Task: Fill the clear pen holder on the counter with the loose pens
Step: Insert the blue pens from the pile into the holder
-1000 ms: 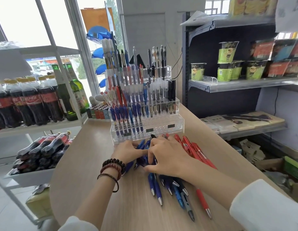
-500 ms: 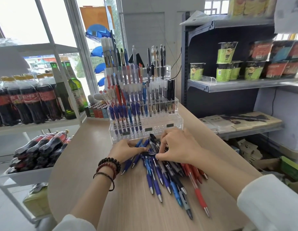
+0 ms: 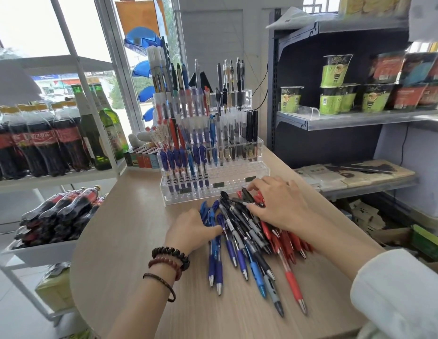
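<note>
Right hand (image 3: 281,204): fingers spread loose over the pens (image 3: 240,238), clasping none. Left hand (image 3: 191,226): laid on the blue ones, fingers hidden, grip not to be told. Holder (image 3: 237,178): just beyond the pile on the counter (image 3: 129,228); back tiers stocked, front row half empty. Most filling apparently remained. Pens beneath both hands unseen.

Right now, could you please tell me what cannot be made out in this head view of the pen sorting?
1. Head view: the right hand covers the red pens beneath it; their number is hidden.
2. The left hand has its fingertips buried among the blue pens; whether either hand holds one is unclear.
3. The labels on the clear pen holder are too small to read.
</note>
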